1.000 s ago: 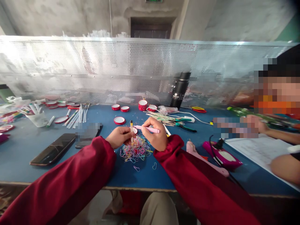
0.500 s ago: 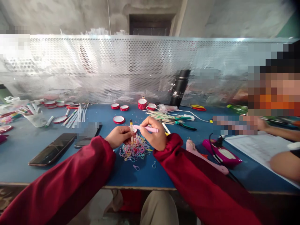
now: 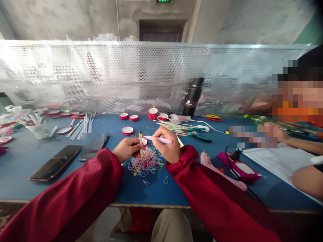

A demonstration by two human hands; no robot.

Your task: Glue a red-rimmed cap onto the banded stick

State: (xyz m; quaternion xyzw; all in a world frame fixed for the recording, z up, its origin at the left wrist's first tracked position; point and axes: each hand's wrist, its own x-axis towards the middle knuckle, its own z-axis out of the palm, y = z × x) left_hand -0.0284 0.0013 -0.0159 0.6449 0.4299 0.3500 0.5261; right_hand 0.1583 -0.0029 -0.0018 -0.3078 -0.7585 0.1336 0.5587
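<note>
My left hand (image 3: 129, 148) is closed on a slim pale stick (image 3: 141, 143) with a dark and yellow top, held upright. Between thumb and fingers my right hand (image 3: 168, 144) grips a pink pen (image 3: 163, 139), its tip pointing left, a little right of the stick. Behind the fingers of my left hand a small round white piece (image 3: 144, 141) shows in part. Below both hands a pile of colourful rubber bands (image 3: 145, 164) lies on the blue table (image 3: 151, 193), with two loose bands in front of it.
Two phones (image 3: 57, 163) and a cup of markers (image 3: 39, 129) are at left. Red round tins (image 3: 128, 130), pliers (image 3: 200, 137) and a black bottle (image 3: 193, 97) stand or lie farther back. At right are a pink glue gun (image 3: 222, 173), a magenta box (image 3: 239, 164) and a person's arm.
The pink pen has moved slightly right, away from the stick's top. The camera view has tilted up a little.
</note>
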